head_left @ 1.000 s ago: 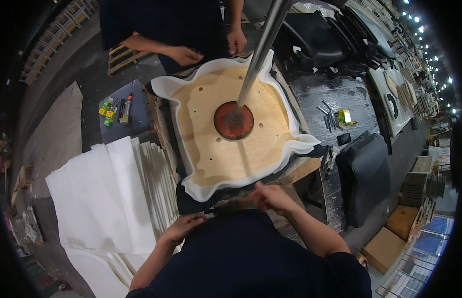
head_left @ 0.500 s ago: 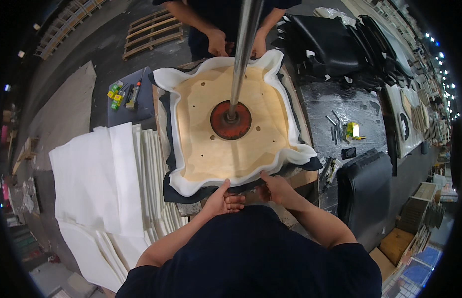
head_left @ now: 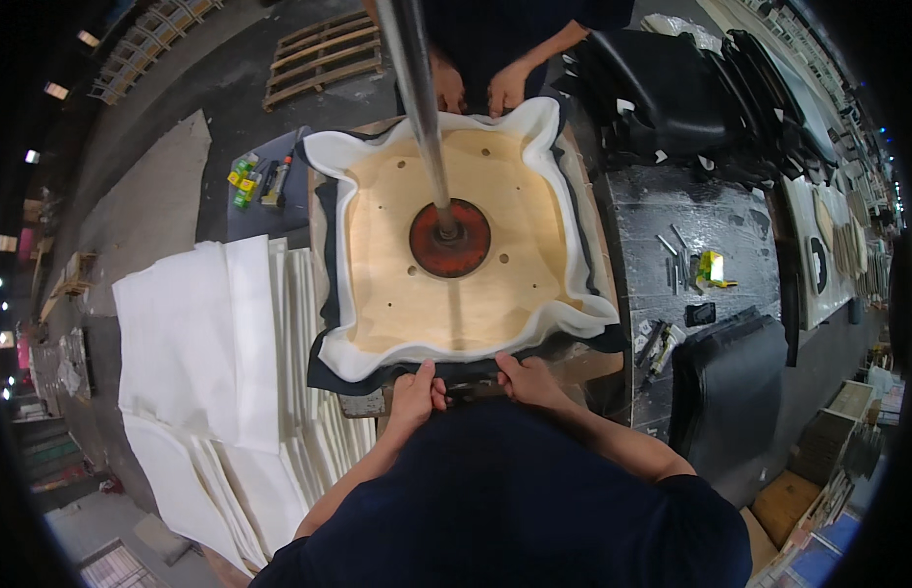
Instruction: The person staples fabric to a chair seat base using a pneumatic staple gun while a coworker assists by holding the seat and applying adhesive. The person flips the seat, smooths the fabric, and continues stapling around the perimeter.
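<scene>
A square plywood board (head_left: 392, 230) with several small holes lies under a round red press plate (head_left: 427, 257) on a metal rod (head_left: 424, 118). White padding (head_left: 343, 284) curls up around the board, its corners flared. Beneath it, black cover material (head_left: 325, 375) sticks out at the edges. On the near side, my left hand (head_left: 413, 400) is closed on the black cover's edge, thumb above and fingers curled. To its right, my right hand (head_left: 536, 380) pinches the same edge with its thumb on top; its fingertips are partly hidden.
Across the board, another person's hands (head_left: 510, 86) are at the far edge. White padding sheets (head_left: 196, 343) are stacked left. At right, a dark table (head_left: 662, 211) holds metal rods, a yellow box (head_left: 711, 267) and tools, between black cover stacks (head_left: 662, 83). Tools (head_left: 278, 181) lie far left.
My hands have shifted from the white padding's rim down onto the black cover's near edge. The other person's hands have moved at the far side. The whole view has shifted slightly.
</scene>
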`<move>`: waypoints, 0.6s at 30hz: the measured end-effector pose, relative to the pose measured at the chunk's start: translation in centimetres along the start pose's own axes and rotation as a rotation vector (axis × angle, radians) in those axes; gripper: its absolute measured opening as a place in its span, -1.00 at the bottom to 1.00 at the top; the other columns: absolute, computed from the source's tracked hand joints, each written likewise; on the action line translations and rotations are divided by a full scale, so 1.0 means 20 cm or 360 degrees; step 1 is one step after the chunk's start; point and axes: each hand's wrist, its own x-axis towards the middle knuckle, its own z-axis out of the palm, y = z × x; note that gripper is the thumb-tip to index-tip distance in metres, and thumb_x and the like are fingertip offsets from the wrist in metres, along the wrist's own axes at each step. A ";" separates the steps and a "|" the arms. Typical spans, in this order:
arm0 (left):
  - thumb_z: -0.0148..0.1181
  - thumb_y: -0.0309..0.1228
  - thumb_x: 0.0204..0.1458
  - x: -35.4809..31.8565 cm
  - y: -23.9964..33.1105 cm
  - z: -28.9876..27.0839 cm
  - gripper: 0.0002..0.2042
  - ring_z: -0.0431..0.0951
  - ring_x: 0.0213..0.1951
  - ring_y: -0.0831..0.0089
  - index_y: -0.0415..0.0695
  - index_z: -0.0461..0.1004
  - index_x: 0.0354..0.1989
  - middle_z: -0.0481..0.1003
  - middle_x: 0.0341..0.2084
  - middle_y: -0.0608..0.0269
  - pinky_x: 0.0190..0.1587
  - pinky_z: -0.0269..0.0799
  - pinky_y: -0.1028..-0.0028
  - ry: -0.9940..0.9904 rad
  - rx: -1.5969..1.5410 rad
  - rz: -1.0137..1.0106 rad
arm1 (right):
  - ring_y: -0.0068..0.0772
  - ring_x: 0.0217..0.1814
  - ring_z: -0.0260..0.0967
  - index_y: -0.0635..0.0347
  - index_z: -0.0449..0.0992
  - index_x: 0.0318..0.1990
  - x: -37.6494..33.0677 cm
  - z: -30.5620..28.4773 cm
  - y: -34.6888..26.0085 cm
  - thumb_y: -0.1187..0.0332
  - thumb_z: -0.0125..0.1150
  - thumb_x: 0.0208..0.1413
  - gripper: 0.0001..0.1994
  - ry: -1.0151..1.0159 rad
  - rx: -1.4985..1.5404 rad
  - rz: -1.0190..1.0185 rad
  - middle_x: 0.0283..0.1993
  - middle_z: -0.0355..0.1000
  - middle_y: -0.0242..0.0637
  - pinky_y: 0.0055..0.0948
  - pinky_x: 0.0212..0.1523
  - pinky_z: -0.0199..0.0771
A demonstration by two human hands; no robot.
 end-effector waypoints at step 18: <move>-0.08 0.07 0.51 0.03 0.11 0.04 -0.30 0.70 -0.44 0.21 -0.44 0.67 -0.30 0.67 -0.55 -0.05 -0.21 0.61 0.34 -0.0058 0.0094 -0.0310 | -0.34 -0.63 0.35 0.30 0.55 -0.33 -0.04 -0.34 0.05 0.04 0.24 0.49 -0.53 0.0306 0.0694 0.0009 -0.54 0.44 -0.27 -0.27 -0.58 0.32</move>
